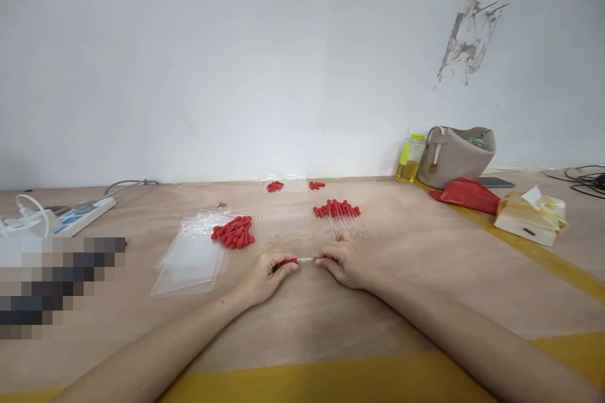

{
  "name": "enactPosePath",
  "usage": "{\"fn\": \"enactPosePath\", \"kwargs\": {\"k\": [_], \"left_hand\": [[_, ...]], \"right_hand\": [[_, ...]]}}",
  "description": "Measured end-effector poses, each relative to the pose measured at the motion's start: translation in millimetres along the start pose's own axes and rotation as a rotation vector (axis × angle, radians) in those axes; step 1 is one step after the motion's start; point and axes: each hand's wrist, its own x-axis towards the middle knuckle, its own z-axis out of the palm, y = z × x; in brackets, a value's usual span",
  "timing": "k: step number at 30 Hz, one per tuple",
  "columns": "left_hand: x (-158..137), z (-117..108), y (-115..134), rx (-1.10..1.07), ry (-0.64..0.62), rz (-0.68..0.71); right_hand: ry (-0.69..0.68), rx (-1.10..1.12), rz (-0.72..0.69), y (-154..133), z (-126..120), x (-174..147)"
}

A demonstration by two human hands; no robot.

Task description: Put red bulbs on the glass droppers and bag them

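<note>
Between thumb and fingers, my left hand (265, 277) pinches a red rubber dropper bulb (290, 261). My right hand (346, 262) grips a clear dropper tube (306, 259), whose left end meets the bulb; how deep it sits inside is hidden. Behind my hands lies a row of loose clear tubes (282, 227). To its left is a heap of red bulbs (233, 233). On the right, beyond my right hand, several droppers with red bulbs on their tubes (336, 209) lie side by side.
Clear zip bags (191, 261) lie left of the bulb heap. More red pieces (275, 186) rest near the wall. At right stand a bottle (409, 160), a grey bag (456, 157), a red pouch (467, 195) and a tissue pack (532, 217). A power strip (85, 217) lies left.
</note>
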Motion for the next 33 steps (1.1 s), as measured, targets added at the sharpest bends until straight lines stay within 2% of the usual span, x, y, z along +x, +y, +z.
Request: {"fn": "enactPosePath", "kwargs": {"k": [5, 12, 25, 30, 33], "left_hand": [[-1.3, 0.5, 0.8, -0.032, -0.085, 0.010], [-1.2, 1.0, 2.6, 0.076, -0.074, 0.015], [-0.5, 0.2, 3.0, 0.174, -0.094, 0.101], [-1.9, -4.9, 0.5, 0.227, -0.012, 0.178], [-4.9, -9.8, -1.2, 0.245, 0.090, 0.158]], "right_hand": [[0.015, -0.086, -0.059, 3.2, -0.8, -1.3], [0.063, -0.184, -0.056, -7.5, 2.9, -4.7], [-0.071, -0.168, 0.044, -22.0, 0.1, -0.1], [-0.125, -0.215, 0.059, -27.1, -14.2, 1.3], [-0.091, -0.216, 0.179, -19.3, -23.6, 3.6]]}}
